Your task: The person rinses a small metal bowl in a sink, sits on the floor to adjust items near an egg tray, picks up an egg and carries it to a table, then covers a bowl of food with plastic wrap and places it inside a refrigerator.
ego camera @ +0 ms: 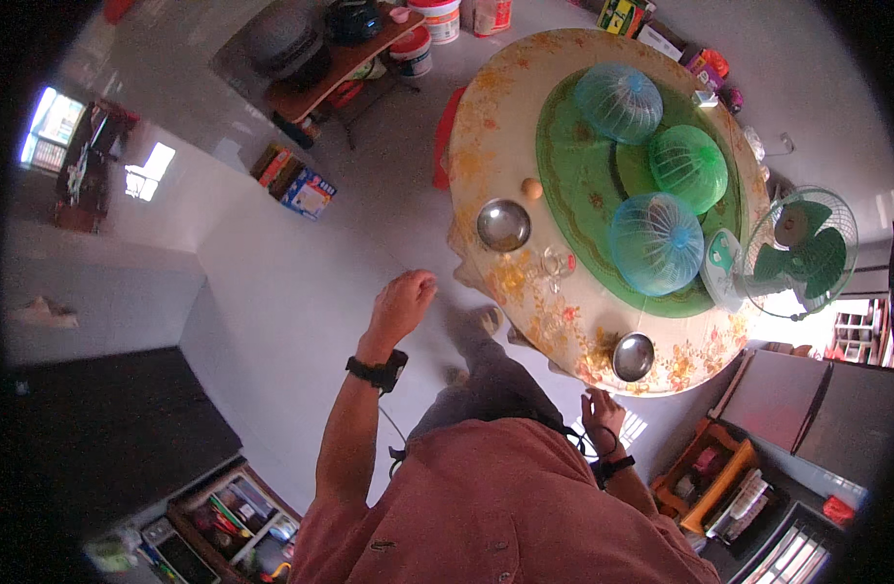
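Observation:
Above the floor to the left of the table, my left hand (pixel 406 306) hangs with its fingers curled in and nothing visible in it. My right hand (pixel 604 417) is beside the near table edge, fingers slightly apart, holding nothing that I can see. Closest to it on the round table (pixel 490 131) stands a metal bowl (pixel 633 357). A second metal bowl (pixel 504 225) sits near the left rim, with a small round brown object (pixel 531 188) behind it and a clear glass item (pixel 558 260) to its right. Two blue mesh domes (pixel 657 244) and a green one (pixel 688 169) rest on the green round centre (pixel 578 190).
An electric fan (pixel 801 252) stands at the table's right side. Under the far left rim shows a red stool (pixel 447 139). Cardboard boxes (pixel 293 181) lie on the floor, near a brown bench (pixel 344 73) with buckets behind it. Open drawers (pixel 235 518) are at lower left.

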### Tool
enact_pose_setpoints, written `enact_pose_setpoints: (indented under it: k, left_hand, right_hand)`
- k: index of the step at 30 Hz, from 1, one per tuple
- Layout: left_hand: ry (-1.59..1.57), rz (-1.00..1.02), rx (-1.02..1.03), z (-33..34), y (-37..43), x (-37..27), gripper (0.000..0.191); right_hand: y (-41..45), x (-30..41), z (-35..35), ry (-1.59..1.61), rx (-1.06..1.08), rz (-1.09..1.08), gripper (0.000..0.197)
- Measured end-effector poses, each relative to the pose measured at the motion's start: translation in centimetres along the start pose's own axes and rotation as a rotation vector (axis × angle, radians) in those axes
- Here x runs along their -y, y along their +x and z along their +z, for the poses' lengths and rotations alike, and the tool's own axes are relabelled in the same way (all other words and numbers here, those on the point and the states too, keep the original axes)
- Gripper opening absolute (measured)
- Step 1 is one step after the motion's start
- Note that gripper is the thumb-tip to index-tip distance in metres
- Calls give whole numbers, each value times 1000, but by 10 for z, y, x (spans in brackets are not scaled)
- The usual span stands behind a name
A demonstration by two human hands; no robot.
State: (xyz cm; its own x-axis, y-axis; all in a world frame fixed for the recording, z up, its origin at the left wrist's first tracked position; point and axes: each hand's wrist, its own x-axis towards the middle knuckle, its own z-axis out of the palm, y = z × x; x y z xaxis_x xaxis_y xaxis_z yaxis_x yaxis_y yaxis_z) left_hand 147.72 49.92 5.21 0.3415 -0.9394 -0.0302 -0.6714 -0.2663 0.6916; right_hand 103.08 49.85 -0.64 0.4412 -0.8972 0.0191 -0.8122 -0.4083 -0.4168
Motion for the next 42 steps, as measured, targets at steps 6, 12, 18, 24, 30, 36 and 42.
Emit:
enact_pose_setpoints:
  k: [6,12,18,24,30,36,42]
  left_hand:
    - [-34,90,145,27,139,-4,20]
    - [-26,202,263,91,244,-6,24]
    - [90,347,340,135,279,-15,47]
    - [109,656,370,150,288,-17,36]
    - [112,736,515,151,297,-12,39]
    - [-90,794,570,104,296,-34,46]
    - [-265,943,527,19,240,-114,53]
  right_hand:
    - [-3,15,23,110,192,214,9]
    - [-48,25,26,166,57,624,9]
    - [-151,89,66,198,-71,1004,11]
    - [-252,191,166,553,216,1626,18]
    - [-217,292,205,248,353,969,17]
    - [-106,317,161,850,-78,1661,22]
    - [-86,277,176,714,-180,1450,17]
